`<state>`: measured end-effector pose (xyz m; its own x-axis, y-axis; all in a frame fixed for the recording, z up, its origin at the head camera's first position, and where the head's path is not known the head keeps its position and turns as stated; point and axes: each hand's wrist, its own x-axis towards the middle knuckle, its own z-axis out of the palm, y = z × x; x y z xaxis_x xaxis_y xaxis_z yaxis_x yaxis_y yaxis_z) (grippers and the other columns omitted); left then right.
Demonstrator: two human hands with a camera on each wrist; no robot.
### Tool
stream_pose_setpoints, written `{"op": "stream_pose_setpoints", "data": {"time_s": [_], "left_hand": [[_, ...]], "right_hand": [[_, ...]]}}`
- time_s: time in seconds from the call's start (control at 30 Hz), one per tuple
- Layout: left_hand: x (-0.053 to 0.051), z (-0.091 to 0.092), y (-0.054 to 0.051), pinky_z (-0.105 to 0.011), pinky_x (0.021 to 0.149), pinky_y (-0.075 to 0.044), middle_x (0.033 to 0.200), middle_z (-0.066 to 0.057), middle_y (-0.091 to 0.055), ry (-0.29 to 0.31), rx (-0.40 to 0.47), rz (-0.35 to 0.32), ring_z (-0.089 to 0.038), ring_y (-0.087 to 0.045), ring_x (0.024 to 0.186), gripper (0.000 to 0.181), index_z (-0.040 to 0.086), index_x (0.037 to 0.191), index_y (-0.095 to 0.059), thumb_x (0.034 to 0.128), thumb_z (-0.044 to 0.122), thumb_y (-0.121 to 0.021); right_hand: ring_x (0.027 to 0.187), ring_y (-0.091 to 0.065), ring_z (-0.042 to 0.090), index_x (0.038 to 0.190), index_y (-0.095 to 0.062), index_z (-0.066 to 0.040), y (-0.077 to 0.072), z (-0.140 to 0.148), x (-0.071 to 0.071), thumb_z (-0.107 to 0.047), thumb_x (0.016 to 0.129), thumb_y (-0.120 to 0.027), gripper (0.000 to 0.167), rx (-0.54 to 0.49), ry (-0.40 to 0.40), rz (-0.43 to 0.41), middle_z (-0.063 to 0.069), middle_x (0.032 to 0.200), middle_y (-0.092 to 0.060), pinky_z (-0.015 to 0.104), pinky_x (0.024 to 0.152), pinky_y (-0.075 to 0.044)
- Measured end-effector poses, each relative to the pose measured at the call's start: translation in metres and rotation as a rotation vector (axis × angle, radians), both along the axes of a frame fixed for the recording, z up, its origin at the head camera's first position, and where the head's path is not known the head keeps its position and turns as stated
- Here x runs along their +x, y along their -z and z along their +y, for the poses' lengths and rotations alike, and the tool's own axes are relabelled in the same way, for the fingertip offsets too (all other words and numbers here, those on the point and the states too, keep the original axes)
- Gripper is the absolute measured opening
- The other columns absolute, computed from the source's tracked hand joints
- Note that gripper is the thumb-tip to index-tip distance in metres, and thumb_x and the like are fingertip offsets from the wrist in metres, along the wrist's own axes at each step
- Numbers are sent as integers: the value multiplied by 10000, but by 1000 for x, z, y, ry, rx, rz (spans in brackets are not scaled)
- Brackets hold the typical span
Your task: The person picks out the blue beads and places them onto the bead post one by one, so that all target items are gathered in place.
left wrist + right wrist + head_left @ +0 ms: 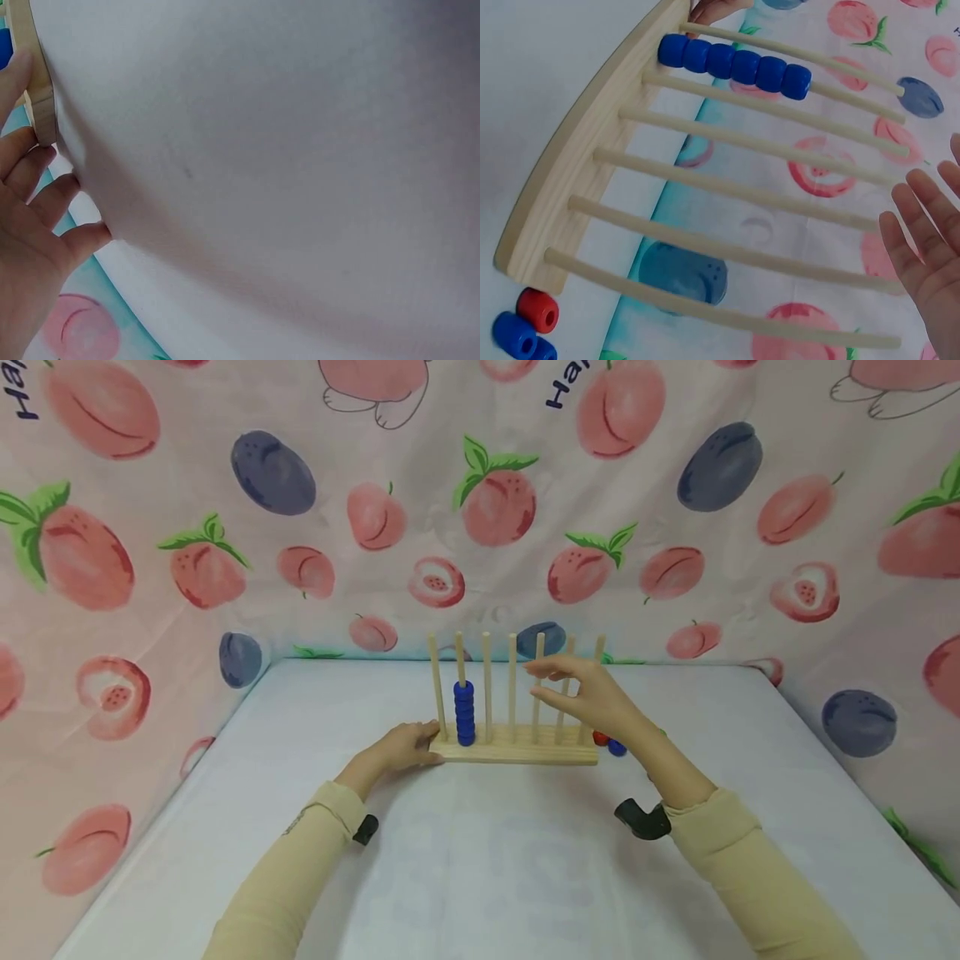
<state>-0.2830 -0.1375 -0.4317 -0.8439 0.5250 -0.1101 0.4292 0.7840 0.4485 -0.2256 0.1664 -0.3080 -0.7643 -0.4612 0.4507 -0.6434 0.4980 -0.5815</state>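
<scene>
A wooden peg rack (517, 755) stands on the table, with several upright pegs in a row. Several blue beads (465, 714) are stacked on its second peg from the left. My left hand (401, 747) grips the left end of the base, thumb on the wood and fingertips against the end. Raised in front of the right-hand pegs, my right hand (588, 691) has extended fingers and thumb apart, with nothing seen between them. Beside the base's right end lie a red bead (538, 310) and two blue beads (514, 335), partly hidden by the right arm in the head view.
The white tabletop (495, 860) extends around the rack. Behind it hangs a fruit-patterned cloth (480, 568), close to the table's back edge. Dark camera mounts (643, 820) sit at both wrists.
</scene>
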Motion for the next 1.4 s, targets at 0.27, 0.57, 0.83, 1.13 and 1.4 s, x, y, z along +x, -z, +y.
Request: {"op": "stream_pose_setpoints", "data": {"time_s": [0.27, 0.57, 0.83, 1.13, 1.4], "left_hand": [[1, -1, -2, -494, 1096, -345, 1399, -245, -451, -2, -12, 1, -408, -450, 1277, 693, -52, 1400, -383, 873, 293, -671], [1, -5, -5, -503, 1102, -336, 1396, -239, -464, -14, -11, -39, -408, -431, 1295, 694, -44, 1397, -398, 865, 301, -680], [2, -8, -1, -509, 1106, -327, 1405, -245, -446, 4, -5, -27, -412, -418, 1304, 692, -64, 1397, -384, 877, 299, -662], [6, -3, 1, -515, 1154, -231, 1481, -249, -313, -11, 40, -63, -430, -292, 1373, 705, -44, 1437, -313, 906, 299, -624], [5, -3, 1, -525, 1155, -220, 1482, -253, -305, -11, 35, -47, -445, -279, 1373, 717, -39, 1444, -298, 912, 325, -612]], "right_hand": [[999, -635, 279, 1177, -620, 6, 8, 22, 2, -62, 855, -674, 334, 43, -16, -34, 171, 1105, -679, 421, 887, -533], [1037, -621, 240, 1185, -626, -31, 19, 41, 8, -112, 868, -673, 331, 69, -3, -127, 122, 1131, -681, 437, 927, -513], [1047, -621, 271, 1169, -624, -11, 32, 59, 11, -87, 864, -669, 318, 119, 14, -147, 145, 1126, -677, 448, 928, -512], [978, -631, 319, 1156, -623, 20, 46, 86, 16, -78, 866, -663, 309, 129, 64, -150, 189, 1088, -678, 505, 879, -526], [1002, -613, 315, 1169, -621, -15, 62, 104, 14, -124, 882, -657, 309, 139, 107, -212, 162, 1097, -674, 513, 887, -515]]}}
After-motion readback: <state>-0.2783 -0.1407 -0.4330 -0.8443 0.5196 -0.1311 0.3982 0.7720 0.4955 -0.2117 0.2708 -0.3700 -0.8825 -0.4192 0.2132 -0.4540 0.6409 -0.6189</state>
